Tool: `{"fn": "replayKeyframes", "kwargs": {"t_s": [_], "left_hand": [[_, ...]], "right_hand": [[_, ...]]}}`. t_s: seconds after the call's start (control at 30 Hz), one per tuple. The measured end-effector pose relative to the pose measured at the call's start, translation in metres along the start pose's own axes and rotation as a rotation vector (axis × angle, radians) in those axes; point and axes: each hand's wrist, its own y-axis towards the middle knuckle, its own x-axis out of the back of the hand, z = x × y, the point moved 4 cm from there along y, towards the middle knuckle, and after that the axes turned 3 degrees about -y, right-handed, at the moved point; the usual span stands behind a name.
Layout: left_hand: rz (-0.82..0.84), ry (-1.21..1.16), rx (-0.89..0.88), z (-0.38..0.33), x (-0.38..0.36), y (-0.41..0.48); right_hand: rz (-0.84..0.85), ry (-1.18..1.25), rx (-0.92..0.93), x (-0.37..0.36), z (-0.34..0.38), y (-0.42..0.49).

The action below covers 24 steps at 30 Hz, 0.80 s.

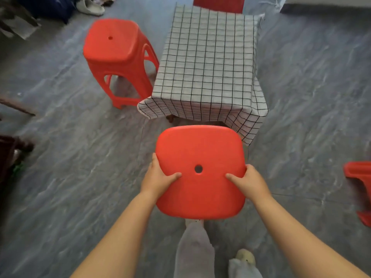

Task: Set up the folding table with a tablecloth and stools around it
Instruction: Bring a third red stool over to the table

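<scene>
Both thumbs are laid flat on the seat of a red plastic stool (200, 149), pointed toward its centre hole (198, 168). The other fingers are wrapped over the seat's side edges, with their tips hidden beneath. The seat is thus clamped by the left hand (158, 178) at its 8 o'clock edge and by the right hand (248, 182) at its 4 o'clock edge. The stool is held at the 6 o'clock side of the folding table, which is covered by a white, black-gridded tablecloth (208, 57). One draped corner of the cloth hangs just beside the seat at 1 o'clock. A second red stool (112, 45) stands upright just beside the table at 10 o'clock. A third red stool (218, 4) is partly seen beyond the table at 12 o'clock. Part of a fourth red stool (358, 174) is seen at 3 o'clock, well apart, on the grey marbled floor (70, 157).
</scene>
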Motion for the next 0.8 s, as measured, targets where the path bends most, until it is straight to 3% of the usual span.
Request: {"fn": "replayKeyframes", "kwargs": {"t_s": [0.33, 0.63, 0.8], "left_hand": [[0.097, 0.032, -0.038, 0.039, -0.043, 0.101], [0.143, 0.136, -0.041, 0.057, -0.074, 0.124], [0.161, 0.201, -0.007, 0.050, -0.092, 0.120]], "right_hand": [[-0.023, 0.060, -0.082, -0.071, -0.023, 0.076], [-0.117, 0.136, -0.066, -0.105, -0.035, 0.105], [-0.075, -0.023, -0.126, -0.109, -0.045, 0.122]]}}
